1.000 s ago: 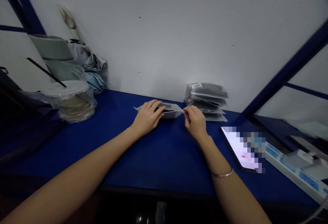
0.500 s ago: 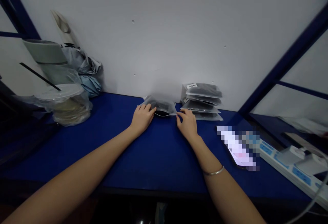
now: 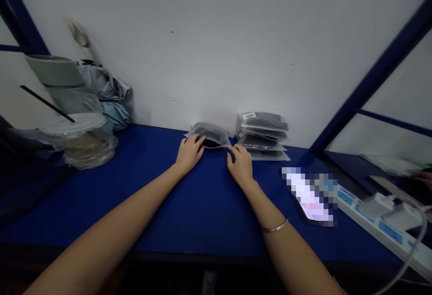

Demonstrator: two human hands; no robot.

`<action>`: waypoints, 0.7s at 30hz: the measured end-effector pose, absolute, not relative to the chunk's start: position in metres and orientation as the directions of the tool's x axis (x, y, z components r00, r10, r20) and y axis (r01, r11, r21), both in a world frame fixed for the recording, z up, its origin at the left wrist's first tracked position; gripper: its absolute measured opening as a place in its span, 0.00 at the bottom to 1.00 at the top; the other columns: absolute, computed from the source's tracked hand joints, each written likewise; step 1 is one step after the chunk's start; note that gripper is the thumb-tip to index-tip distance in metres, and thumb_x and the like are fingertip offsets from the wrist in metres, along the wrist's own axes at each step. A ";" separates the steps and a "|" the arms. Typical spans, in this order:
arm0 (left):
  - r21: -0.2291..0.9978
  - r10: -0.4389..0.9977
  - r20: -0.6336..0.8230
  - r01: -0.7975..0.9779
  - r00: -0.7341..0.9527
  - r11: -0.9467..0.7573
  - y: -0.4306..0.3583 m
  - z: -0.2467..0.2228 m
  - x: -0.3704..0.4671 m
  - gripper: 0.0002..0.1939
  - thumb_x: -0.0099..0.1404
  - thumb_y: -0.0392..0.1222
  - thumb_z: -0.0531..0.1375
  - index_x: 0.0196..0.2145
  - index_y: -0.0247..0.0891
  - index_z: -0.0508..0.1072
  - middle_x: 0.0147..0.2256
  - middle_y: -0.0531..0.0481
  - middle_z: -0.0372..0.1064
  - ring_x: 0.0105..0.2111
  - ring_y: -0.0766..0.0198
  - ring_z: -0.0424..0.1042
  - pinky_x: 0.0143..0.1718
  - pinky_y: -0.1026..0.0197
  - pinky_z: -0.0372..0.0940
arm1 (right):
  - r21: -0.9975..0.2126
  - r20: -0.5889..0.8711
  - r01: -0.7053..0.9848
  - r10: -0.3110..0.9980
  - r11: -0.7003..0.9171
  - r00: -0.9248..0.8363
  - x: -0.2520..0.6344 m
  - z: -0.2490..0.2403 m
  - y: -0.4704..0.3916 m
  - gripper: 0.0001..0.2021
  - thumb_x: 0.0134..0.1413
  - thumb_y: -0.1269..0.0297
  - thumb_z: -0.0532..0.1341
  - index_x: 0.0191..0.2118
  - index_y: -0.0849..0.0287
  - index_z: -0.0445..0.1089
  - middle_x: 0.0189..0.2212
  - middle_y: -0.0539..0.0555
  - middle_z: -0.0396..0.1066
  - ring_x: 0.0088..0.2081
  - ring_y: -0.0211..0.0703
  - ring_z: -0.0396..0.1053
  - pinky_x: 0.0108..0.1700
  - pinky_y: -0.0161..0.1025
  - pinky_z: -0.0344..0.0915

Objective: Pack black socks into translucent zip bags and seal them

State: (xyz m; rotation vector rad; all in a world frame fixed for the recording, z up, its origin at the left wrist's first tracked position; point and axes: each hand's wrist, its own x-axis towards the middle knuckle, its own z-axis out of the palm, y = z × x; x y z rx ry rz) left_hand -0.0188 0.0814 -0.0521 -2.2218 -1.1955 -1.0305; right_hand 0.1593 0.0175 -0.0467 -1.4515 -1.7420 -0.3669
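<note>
Blue desk (image 3: 205,209) below a pale wall (image 3: 232,43): a frosted plastic pouch (image 3: 213,133) is lying crosswise just beyond the curled hands, left hand (image 3: 189,154) overlapping its left end, right hand (image 3: 240,163) touching its near-right corner, pinch unclear on both.

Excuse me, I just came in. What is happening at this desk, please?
A person's left hand is on the front left part of a translucent bag with something dark inside. The right hand is at its front right corner. The bag lies on the blue desk, beside a stack of similar bags.
</note>
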 end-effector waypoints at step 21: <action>-0.162 0.596 0.639 0.842 0.486 -0.514 0.079 -0.046 -0.013 0.17 0.60 0.37 0.54 0.48 0.35 0.67 0.48 0.39 0.65 0.49 0.49 0.62 0.52 0.39 0.49 | -0.480 0.650 0.844 0.743 0.238 0.160 0.157 -0.042 0.019 0.08 0.47 0.73 0.51 0.30 0.59 0.66 0.31 0.54 0.70 0.35 0.44 0.65 0.40 0.42 0.60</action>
